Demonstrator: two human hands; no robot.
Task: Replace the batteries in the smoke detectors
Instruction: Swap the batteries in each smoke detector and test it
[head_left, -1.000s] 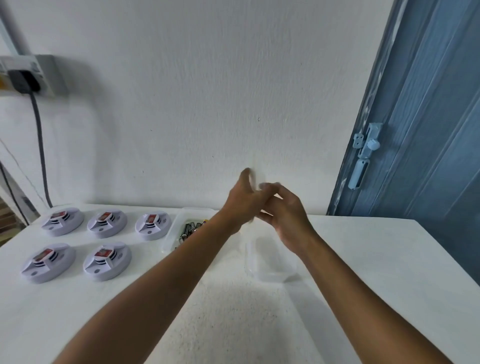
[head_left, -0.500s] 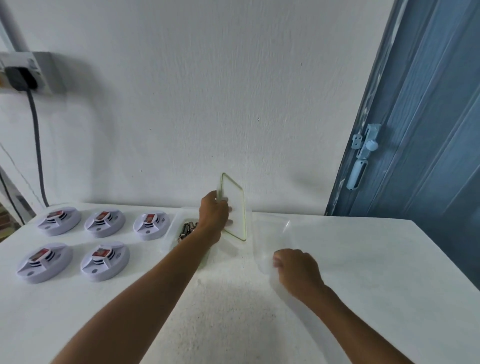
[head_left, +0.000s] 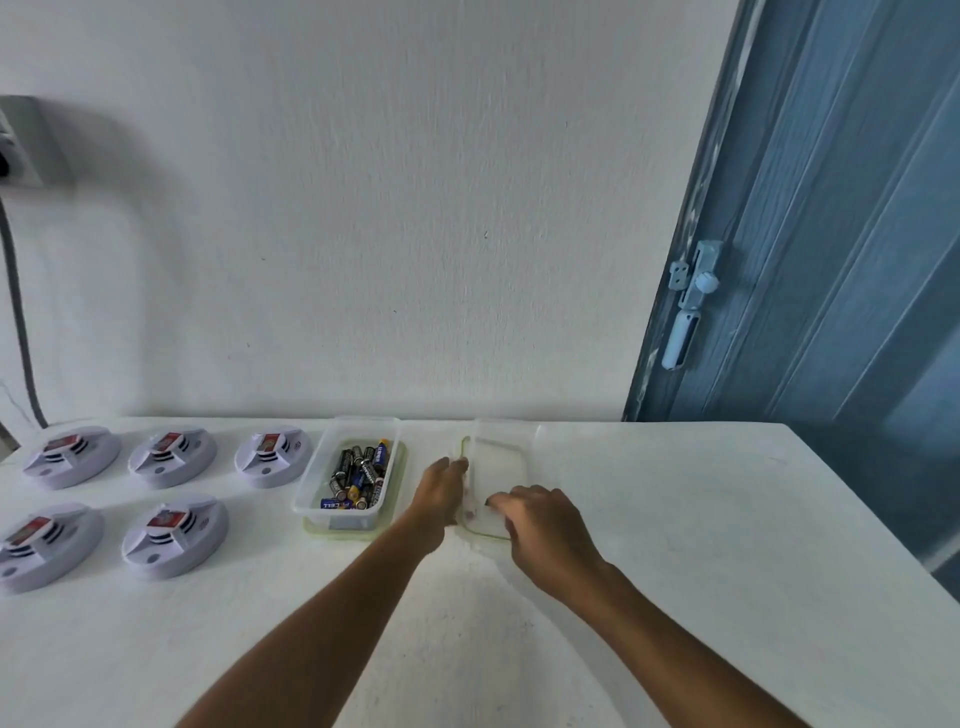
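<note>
Both hands are busy with a clear box (head_left: 506, 467) near the back edge of the tabletop (head_left: 701, 519), about the middle. The left hand (head_left: 441, 486) is laid against the box's left side, with the fingers on its green-edged lid (head_left: 493, 486). Whether they are curled round the rim cannot be told. The right hand (head_left: 540, 519) is placed on the near end of the lid, fingers bent loosely over it. The box is probably being steadied so the lid can be set down flat and the box made ready for old batteries.

Just to the left, a second clear tub (head_left: 350, 475) is seen standing open on its own lid, filled with batteries (head_left: 358, 478), so they can be reached easily. Five smoke detectors (head_left: 171, 457) are laid out in two rows toward the left edge, with none touched yet. Nothing has been swapped so far, it seems.
</note>
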